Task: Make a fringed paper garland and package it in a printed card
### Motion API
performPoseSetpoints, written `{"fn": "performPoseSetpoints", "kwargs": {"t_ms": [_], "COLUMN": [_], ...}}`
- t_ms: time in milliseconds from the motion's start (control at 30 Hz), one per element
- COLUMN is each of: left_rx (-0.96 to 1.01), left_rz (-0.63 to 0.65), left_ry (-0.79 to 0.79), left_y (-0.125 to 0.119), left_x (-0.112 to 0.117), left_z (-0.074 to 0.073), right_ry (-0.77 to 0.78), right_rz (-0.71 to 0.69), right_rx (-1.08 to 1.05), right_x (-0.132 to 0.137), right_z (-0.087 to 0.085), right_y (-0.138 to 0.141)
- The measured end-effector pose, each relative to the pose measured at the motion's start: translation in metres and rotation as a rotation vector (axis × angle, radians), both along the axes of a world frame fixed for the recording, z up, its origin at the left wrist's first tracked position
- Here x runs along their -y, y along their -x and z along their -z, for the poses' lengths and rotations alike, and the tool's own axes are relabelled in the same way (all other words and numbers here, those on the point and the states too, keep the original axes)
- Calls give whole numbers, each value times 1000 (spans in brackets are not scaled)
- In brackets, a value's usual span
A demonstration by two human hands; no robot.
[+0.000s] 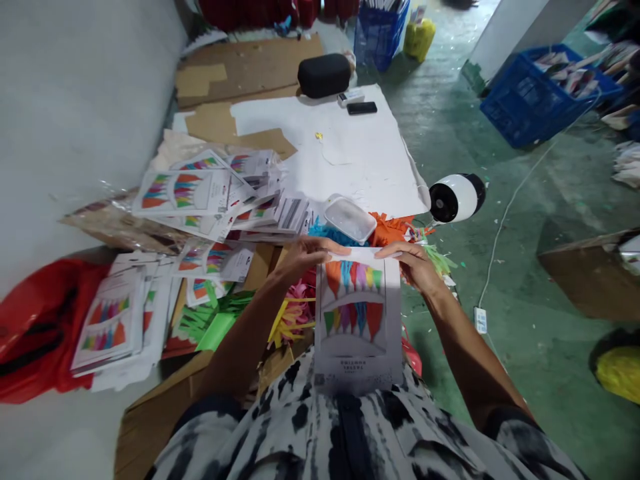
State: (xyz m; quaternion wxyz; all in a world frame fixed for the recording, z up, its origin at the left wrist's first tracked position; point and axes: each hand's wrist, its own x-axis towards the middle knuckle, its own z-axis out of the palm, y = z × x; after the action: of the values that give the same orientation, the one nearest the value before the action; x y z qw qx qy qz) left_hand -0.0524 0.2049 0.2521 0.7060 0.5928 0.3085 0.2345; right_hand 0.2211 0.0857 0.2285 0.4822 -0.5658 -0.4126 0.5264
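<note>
A flat clear packet (pixel 357 320) with a printed card of coloured pennant flags rests against my lap, its top edge away from me. My left hand (pixel 306 255) pinches the packet's top left corner, fingers closed on it. My right hand (pixel 411 261) pinches the top right corner the same way. A folded white flap runs between the two hands. Just beyond the packet lie loose coloured paper tassels (pixel 393 230) and a clear plastic tub (pixel 350 219).
A heap of finished flag packets (pixel 210 193) lies to the left, another stack (pixel 113 320) nearer, beside a red bag (pixel 35 327). Green and yellow paper (pixel 220 323) lies by my left arm. White sheet (pixel 350 147), black case (pixel 324 75), phone (pixel 362 107), small fan (pixel 456 197), blue crates (pixel 540 93).
</note>
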Motion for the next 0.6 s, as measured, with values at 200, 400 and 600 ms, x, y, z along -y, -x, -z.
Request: {"fn": "performPoseSetpoints", "kwargs": {"t_ms": [200,400,600], "left_rx": [-111,14,123], "left_rz": [-289,-373,-256], "left_ry": [-234,-90,94], "left_y": [-12,-18,-5], "left_x": [30,40,14], "left_z": [-14,-27,-28], "right_ry": [-73,-183,-179], "right_rz": [12,209,103], "right_rx": [96,170,5], "right_x": [9,13,3], "right_z": [-30,-48,-56], "right_y": [14,34,27]}}
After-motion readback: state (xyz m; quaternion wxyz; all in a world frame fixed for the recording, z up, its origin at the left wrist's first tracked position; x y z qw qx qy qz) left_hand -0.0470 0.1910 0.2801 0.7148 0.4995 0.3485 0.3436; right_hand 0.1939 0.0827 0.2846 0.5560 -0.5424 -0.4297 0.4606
